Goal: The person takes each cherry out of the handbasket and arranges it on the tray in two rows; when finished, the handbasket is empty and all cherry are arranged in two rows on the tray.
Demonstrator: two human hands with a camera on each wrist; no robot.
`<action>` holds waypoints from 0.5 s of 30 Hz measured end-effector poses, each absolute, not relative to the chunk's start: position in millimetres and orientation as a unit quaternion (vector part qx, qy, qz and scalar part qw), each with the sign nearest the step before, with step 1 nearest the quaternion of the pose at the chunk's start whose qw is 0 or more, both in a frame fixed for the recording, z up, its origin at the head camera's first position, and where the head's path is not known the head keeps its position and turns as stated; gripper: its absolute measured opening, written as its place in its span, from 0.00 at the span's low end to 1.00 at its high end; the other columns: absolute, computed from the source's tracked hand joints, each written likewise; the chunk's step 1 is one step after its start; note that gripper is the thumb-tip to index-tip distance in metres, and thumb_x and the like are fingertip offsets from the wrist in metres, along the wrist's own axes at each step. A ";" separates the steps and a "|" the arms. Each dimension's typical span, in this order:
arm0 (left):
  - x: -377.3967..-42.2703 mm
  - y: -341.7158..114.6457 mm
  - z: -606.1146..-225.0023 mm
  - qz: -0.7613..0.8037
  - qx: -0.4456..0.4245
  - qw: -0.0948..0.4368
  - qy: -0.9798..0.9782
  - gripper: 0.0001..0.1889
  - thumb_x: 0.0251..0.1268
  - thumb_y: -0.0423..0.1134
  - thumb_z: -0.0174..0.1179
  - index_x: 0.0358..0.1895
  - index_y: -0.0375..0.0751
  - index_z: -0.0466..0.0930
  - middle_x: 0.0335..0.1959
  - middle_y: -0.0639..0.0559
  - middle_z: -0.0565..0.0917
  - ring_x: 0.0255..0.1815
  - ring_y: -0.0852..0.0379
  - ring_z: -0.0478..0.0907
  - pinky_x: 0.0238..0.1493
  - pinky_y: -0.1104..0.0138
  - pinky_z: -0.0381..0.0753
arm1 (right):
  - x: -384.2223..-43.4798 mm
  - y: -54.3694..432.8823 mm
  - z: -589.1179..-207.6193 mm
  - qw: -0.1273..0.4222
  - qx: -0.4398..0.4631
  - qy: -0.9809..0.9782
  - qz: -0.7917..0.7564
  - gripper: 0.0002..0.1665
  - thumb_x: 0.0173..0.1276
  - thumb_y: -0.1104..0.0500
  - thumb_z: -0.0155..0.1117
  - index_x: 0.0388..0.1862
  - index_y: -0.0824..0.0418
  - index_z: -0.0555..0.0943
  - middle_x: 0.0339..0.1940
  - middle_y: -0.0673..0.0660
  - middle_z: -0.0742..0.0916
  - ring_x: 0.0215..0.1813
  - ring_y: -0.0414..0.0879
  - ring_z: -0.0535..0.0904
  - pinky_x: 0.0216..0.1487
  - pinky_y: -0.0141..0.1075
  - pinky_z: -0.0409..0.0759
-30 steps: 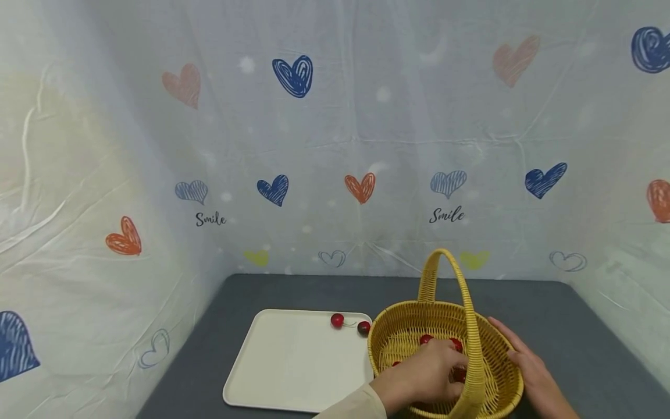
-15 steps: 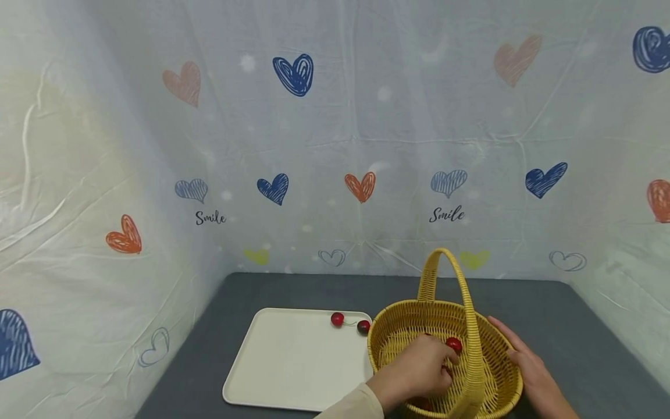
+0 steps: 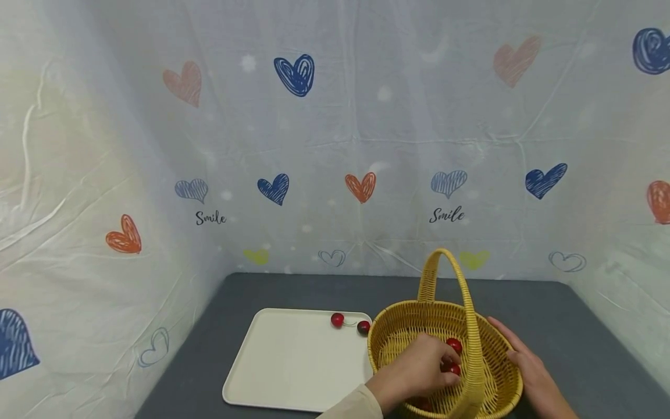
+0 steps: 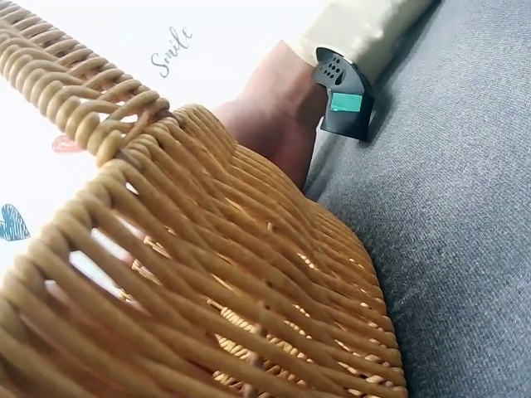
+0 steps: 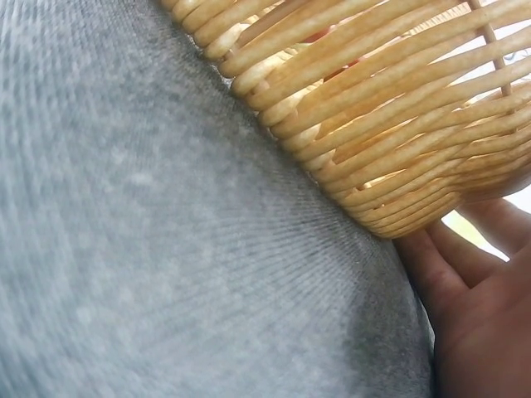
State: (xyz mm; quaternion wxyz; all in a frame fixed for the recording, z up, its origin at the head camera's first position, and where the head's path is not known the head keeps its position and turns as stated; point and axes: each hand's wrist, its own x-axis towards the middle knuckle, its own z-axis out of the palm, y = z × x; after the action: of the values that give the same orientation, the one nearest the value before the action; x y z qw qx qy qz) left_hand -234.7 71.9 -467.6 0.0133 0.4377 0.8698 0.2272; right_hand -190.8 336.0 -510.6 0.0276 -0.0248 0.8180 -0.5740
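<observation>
A yellow woven basket (image 3: 403, 311) with a tall arched handle stands at the right front of the table. My left hand (image 3: 419, 366) is inside it, thumb and fingers pinching a red cherry (image 3: 453, 369). Another red cherry (image 3: 454, 345) lies just beyond the fingertips. Dark red shows low in the basket beneath the hand, mostly covered. My right hand (image 3: 534, 372) holds the basket's right side, its thumb at the rim and fingers along the outer wall. In the right wrist view, the right hand's fingers (image 5: 440, 265) meet the wicker near its base. Wicker screens the left hand in the left wrist view.
Left of the basket lies a cream rectangular tray (image 3: 293, 361), its right edge close to the wicker. Two cherries, one bright red (image 3: 337, 320) and one darker (image 3: 363, 327), are in its back right corner. A dark grey cloth (image 3: 199, 372) covers the table; a heart-print curtain (image 3: 361, 128) surrounds it.
Inside the basket, my left hand has shifted slightly left and its fingers have closed around a cherry. The right hand, basket and tray stay in place.
</observation>
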 end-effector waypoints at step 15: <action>-234.0 65.2 -459.2 0.429 0.423 0.098 0.792 0.13 0.73 0.37 0.74 0.58 0.48 0.93 0.43 0.60 0.94 0.35 0.84 0.80 0.40 0.84 0.83 | -192.1 338.6 -513.2 0.033 -0.026 0.811 -0.584 0.34 0.95 0.55 0.30 0.94 0.54 0.48 0.89 0.69 0.57 0.59 0.15 0.73 0.49 0.35 0.90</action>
State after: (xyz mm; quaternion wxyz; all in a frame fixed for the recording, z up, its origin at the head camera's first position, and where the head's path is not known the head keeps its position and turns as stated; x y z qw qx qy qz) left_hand -234.0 65.2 -459.2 0.0977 0.4235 0.7921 0.4287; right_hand -192.1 338.6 -513.2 0.0331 -0.0256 0.8107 -0.5840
